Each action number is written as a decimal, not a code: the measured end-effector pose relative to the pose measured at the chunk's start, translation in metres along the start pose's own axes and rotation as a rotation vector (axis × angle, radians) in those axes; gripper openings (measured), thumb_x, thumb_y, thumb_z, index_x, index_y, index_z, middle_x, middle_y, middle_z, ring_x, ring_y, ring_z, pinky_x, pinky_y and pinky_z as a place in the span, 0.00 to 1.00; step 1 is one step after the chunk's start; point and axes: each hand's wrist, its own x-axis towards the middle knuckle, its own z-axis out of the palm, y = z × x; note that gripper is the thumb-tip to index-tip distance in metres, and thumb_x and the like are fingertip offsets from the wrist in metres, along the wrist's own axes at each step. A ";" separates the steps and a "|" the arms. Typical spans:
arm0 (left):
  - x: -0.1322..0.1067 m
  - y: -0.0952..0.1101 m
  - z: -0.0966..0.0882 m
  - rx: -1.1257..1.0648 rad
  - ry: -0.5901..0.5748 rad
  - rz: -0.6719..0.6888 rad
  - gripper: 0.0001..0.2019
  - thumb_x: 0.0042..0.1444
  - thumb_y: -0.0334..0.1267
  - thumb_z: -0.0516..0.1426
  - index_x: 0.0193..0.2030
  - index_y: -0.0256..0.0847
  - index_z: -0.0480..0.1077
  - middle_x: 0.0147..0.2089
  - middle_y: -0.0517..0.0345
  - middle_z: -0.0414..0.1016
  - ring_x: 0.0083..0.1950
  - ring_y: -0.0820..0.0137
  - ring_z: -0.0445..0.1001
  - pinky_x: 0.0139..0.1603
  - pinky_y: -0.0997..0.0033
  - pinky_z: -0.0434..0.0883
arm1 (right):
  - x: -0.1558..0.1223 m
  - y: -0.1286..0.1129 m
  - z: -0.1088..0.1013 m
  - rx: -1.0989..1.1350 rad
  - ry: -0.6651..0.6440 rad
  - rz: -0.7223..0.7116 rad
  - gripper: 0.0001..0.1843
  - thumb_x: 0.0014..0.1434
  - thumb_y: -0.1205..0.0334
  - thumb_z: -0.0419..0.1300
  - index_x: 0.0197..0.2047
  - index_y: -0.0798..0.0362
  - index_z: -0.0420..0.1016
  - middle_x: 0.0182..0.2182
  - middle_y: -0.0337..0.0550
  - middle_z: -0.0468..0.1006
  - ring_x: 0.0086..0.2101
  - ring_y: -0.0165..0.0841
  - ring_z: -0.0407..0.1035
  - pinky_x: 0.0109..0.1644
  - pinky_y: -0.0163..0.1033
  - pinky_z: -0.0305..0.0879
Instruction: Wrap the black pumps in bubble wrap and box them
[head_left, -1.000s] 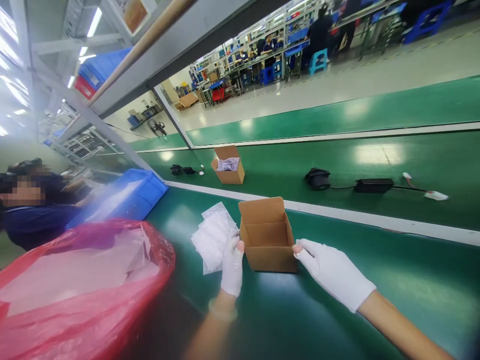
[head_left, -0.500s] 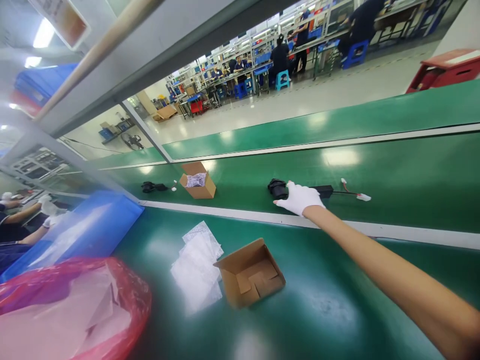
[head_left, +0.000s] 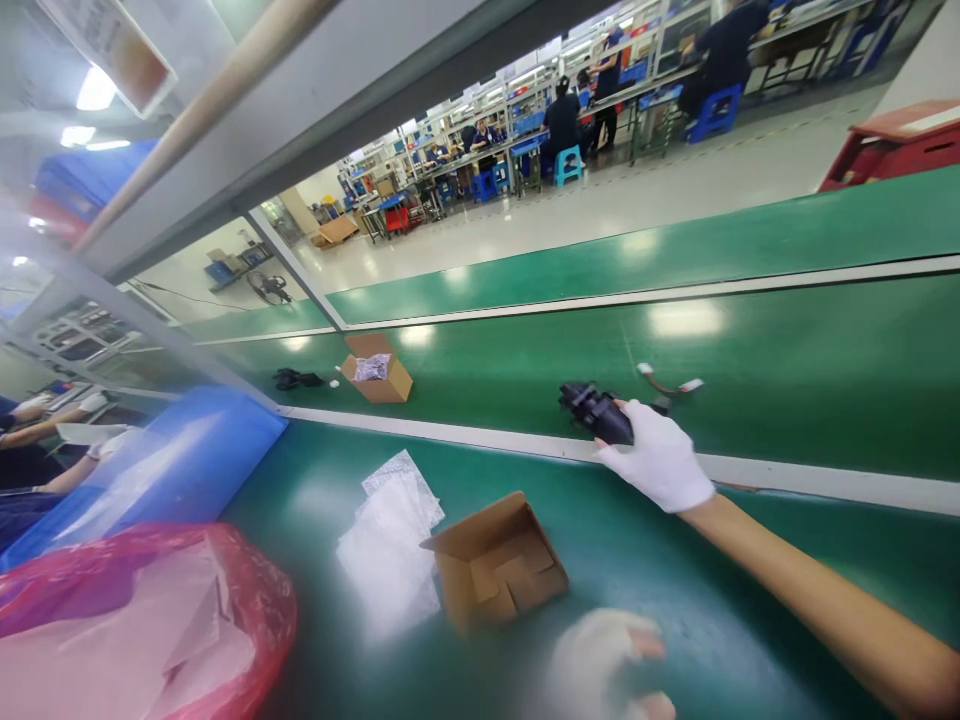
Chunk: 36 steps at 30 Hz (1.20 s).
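Note:
My right hand (head_left: 660,455), in a white glove with bare fingertips, is closed round a black cable assembly (head_left: 596,408). It is held over the near edge of the far green belt. Thin leads with small white connectors (head_left: 690,385) trail out behind the hand. At the bottom, my left hand (head_left: 607,665), also gloved, is blurred; its thumb and fingers are apart with nothing seen between them. It is nearest to an open brown cardboard box (head_left: 499,560) on the green work surface. Thin white translucent bags (head_left: 390,550) lie left of that box.
On the belt stand an open carton (head_left: 386,385) with a bagged item inside and another black cable assembly (head_left: 296,380). A pink plastic bag (head_left: 270,620) and a blue bin (head_left: 187,450) occupy the left. A co-worker's gloved hands (head_left: 109,440) show beyond. A frame beam (head_left: 300,110) crosses above.
My right hand has drawn the black cable assembly toward me and slightly right, and its leads have swung. My left hand has come into view at the bottom. The carton on the belt has shifted left.

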 end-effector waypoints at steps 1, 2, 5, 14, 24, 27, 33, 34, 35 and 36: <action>0.004 0.008 0.004 -0.079 0.015 -0.013 0.31 0.49 0.60 0.59 0.57 0.46 0.69 0.60 0.47 0.69 0.56 0.52 0.70 0.60 0.53 0.65 | -0.018 0.009 -0.013 -0.005 0.029 -0.037 0.25 0.52 0.51 0.56 0.50 0.57 0.66 0.40 0.54 0.76 0.41 0.47 0.72 0.43 0.46 0.66; 0.009 0.018 0.006 -0.176 0.025 -0.016 0.38 0.50 0.63 0.57 0.64 0.44 0.62 0.64 0.44 0.64 0.58 0.51 0.68 0.61 0.52 0.64 | -0.037 0.017 -0.027 -0.007 0.060 -0.096 0.25 0.52 0.52 0.57 0.50 0.57 0.66 0.41 0.54 0.77 0.41 0.47 0.72 0.44 0.46 0.66; 0.019 0.048 0.010 -0.487 -0.025 0.056 0.48 0.50 0.68 0.54 0.70 0.42 0.46 0.71 0.41 0.50 0.67 0.51 0.58 0.64 0.54 0.61 | -0.099 0.032 -0.064 -0.042 0.195 -0.429 0.22 0.54 0.58 0.60 0.51 0.54 0.65 0.43 0.53 0.77 0.37 0.44 0.72 0.40 0.46 0.67; -0.025 0.007 0.026 -0.149 -0.167 -0.125 0.46 0.33 0.38 0.70 0.62 0.39 0.59 0.56 0.46 0.71 0.56 0.54 0.71 0.61 0.54 0.65 | -0.230 0.015 -0.089 0.130 0.064 -0.837 0.14 0.63 0.65 0.55 0.52 0.59 0.69 0.46 0.55 0.77 0.46 0.43 0.71 0.47 0.52 0.69; -0.084 -0.027 0.000 0.295 -0.302 0.217 0.43 0.39 0.55 0.66 0.63 0.41 0.63 0.58 0.40 0.69 0.61 0.45 0.65 0.63 0.46 0.61 | -0.259 0.145 -0.107 -0.089 -0.202 -0.428 0.24 0.50 0.48 0.66 0.51 0.41 0.75 0.60 0.54 0.65 0.49 0.50 0.71 0.35 0.48 0.73; -0.076 -0.005 -0.009 0.228 -0.402 0.266 0.35 0.47 0.61 0.60 0.58 0.40 0.68 0.54 0.42 0.73 0.56 0.51 0.69 0.61 0.52 0.64 | -0.275 0.144 -0.107 -0.093 -0.228 -0.306 0.10 0.60 0.59 0.55 0.40 0.42 0.78 0.61 0.49 0.65 0.48 0.46 0.72 0.36 0.47 0.72; -0.017 0.025 0.036 0.094 -0.404 0.108 0.46 0.42 0.51 0.67 0.67 0.40 0.56 0.64 0.41 0.64 0.63 0.52 0.65 0.65 0.48 0.60 | -0.250 0.088 -0.123 0.078 -0.124 -0.298 0.16 0.64 0.64 0.48 0.45 0.45 0.77 0.44 0.46 0.80 0.35 0.39 0.76 0.36 0.44 0.72; -0.007 0.030 0.049 0.058 -0.435 0.089 0.49 0.39 0.49 0.69 0.68 0.41 0.53 0.64 0.42 0.65 0.62 0.52 0.65 0.64 0.48 0.61 | -0.242 0.080 -0.125 0.090 -0.114 -0.297 0.17 0.64 0.64 0.48 0.46 0.46 0.76 0.44 0.46 0.80 0.36 0.39 0.75 0.36 0.44 0.72; 0.002 0.036 0.061 0.015 -0.460 0.073 0.49 0.37 0.48 0.70 0.67 0.42 0.55 0.61 0.43 0.67 0.60 0.52 0.67 0.62 0.49 0.63 | -0.233 0.074 -0.126 0.100 -0.105 -0.289 0.17 0.65 0.63 0.47 0.47 0.47 0.76 0.44 0.46 0.80 0.36 0.40 0.75 0.37 0.45 0.72; 0.008 0.041 0.070 -0.039 -0.478 0.056 0.44 0.38 0.47 0.70 0.63 0.41 0.60 0.57 0.45 0.71 0.57 0.53 0.69 0.59 0.51 0.66 | -0.225 0.068 -0.127 0.105 -0.095 -0.283 0.17 0.64 0.63 0.47 0.47 0.48 0.77 0.44 0.46 0.80 0.36 0.40 0.75 0.37 0.46 0.71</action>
